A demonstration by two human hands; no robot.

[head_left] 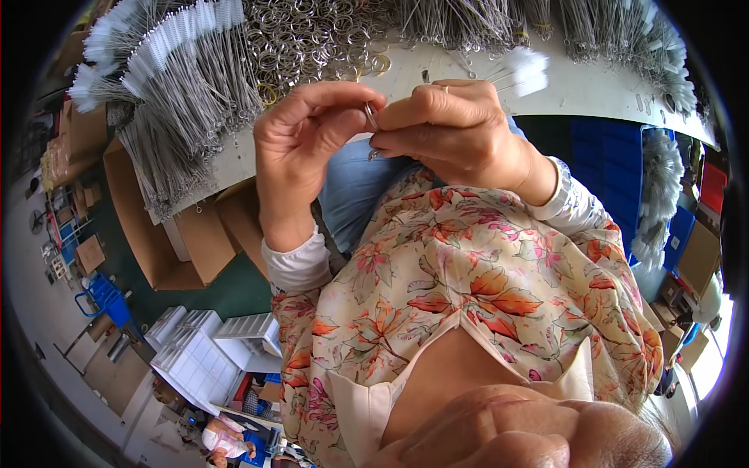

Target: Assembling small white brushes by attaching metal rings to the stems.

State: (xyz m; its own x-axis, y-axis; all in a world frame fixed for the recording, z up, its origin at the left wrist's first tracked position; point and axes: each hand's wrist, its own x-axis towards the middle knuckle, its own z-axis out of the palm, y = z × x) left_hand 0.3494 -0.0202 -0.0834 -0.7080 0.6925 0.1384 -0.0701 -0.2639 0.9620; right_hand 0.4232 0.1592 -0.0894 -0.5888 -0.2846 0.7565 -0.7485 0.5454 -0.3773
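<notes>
In front of my chest both hands meet at a metal split ring (370,117). My left hand (300,140) pinches the ring between thumb and fingertips. My right hand (460,129) is closed, its thumb and forefinger touching the ring's other side. A small wire loop (374,154) pokes out under the right fingertips. Beyond the right knuckles, white bristle heads of several wire brushes (527,74) stick out, their thin stems running back behind that hand. The hand hides most of the stems.
A pale table (562,90) carries a heap of split rings (312,39) and a big pile of wire brushes (183,93) on the left. More brush bundles (624,47) lie at right. Below are an open cardboard box (168,242) and blue crates (601,164). A person (225,437) is far off.
</notes>
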